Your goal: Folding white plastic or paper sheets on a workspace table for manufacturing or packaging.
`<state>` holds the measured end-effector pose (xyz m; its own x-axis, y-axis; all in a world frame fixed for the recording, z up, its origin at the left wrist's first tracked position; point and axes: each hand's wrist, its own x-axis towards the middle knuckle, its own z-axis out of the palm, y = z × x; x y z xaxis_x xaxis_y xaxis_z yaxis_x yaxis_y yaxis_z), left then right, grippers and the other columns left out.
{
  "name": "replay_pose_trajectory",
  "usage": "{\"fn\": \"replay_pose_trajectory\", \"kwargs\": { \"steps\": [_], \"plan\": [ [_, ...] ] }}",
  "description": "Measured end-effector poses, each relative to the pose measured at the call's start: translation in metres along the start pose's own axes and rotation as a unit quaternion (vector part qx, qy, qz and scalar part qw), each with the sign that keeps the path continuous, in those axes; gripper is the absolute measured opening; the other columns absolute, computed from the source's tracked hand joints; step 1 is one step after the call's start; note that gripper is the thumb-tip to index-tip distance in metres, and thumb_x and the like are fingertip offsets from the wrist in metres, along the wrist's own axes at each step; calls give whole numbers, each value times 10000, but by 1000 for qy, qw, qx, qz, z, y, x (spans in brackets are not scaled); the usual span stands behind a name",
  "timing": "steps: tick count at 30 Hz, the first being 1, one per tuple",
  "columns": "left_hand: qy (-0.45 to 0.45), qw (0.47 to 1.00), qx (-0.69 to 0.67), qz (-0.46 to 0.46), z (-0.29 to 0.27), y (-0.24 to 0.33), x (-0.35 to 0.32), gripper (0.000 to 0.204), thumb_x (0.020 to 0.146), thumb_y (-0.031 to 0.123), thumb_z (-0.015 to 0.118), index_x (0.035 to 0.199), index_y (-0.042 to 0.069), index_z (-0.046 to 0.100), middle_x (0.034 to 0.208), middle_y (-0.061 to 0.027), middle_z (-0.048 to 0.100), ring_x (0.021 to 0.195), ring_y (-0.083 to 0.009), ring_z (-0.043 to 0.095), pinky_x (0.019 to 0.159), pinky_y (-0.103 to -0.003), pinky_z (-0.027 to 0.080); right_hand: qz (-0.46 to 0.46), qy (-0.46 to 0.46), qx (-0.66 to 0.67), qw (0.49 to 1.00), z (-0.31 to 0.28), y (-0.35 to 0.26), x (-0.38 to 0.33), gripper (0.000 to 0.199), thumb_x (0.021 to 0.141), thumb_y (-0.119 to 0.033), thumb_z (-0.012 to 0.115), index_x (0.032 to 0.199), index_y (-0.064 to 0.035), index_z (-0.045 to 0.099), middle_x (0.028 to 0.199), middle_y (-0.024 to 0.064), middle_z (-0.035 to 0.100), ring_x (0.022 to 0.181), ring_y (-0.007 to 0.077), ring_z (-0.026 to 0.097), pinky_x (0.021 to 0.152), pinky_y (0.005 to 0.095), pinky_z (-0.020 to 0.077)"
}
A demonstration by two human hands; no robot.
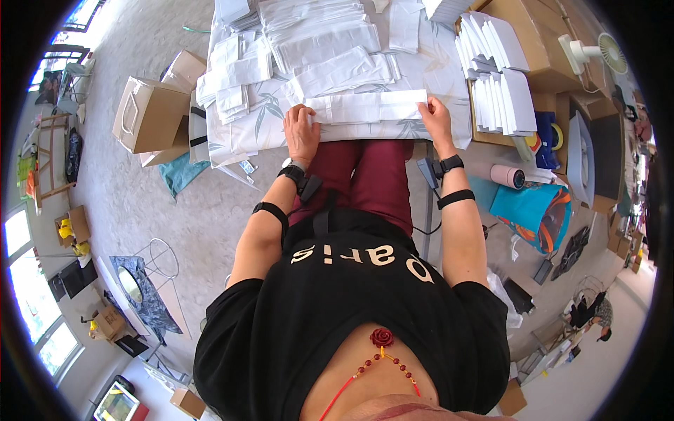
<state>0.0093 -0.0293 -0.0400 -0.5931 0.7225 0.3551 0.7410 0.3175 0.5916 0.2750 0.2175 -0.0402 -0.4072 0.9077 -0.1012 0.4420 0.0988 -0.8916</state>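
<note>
A long white flat strip, of thin paper or plastic, lies crosswise near the front edge of the table. My left hand is at its left end, with curled fingers over the end and the thumb close by. At the right end, my right hand pinches the strip between thumb and fingers. Just beyond it are loose white flat pieces of similar look, overlapping one another. A larger layered pile of them fills the far middle of the table.
The table has a pale leaf-patterned cover. Folded white stacks stand in a box at the right, near a small fan. A pink cylinder and a blue bag lie below. Cardboard boxes stand left.
</note>
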Motion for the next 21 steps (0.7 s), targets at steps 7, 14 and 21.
{"fn": "replay_pose_trajectory", "kwargs": {
  "steps": [7, 14, 21],
  "plan": [
    [5, 1000, 3, -6, -2, 1, -1, 309, 742, -7, 709, 1018, 86, 607, 1165, -104, 589, 1154, -345, 546, 981, -463, 425, -31, 46, -150, 987, 5, 10, 0, 237, 887, -257, 678, 929, -25, 659, 741, 115, 686, 681, 306, 659, 677, 411, 515],
    [1, 1000, 2, -3, -2, -1, -2, 305, 742, -1, 714, 1014, 86, 609, 1165, -106, 589, 1152, -350, 545, 979, -463, 425, -95, 170, -345, 918, 18, -6, -12, 429, 816, -214, 787, 1172, -57, 607, 1091, 171, 665, 1029, 365, 639, 886, 490, 508],
    [6, 1000, 8, 4, -2, -1, -1, 304, 737, 6, 722, 1006, 90, 607, 1159, -103, 593, 1134, -350, 552, 973, -464, 427, -301, 19, -114, 947, 90, -67, -26, 270, 838, 13, 684, 1097, -36, 624, 1019, 162, 646, 994, 366, 625, 890, 461, 512]
  ]
}}
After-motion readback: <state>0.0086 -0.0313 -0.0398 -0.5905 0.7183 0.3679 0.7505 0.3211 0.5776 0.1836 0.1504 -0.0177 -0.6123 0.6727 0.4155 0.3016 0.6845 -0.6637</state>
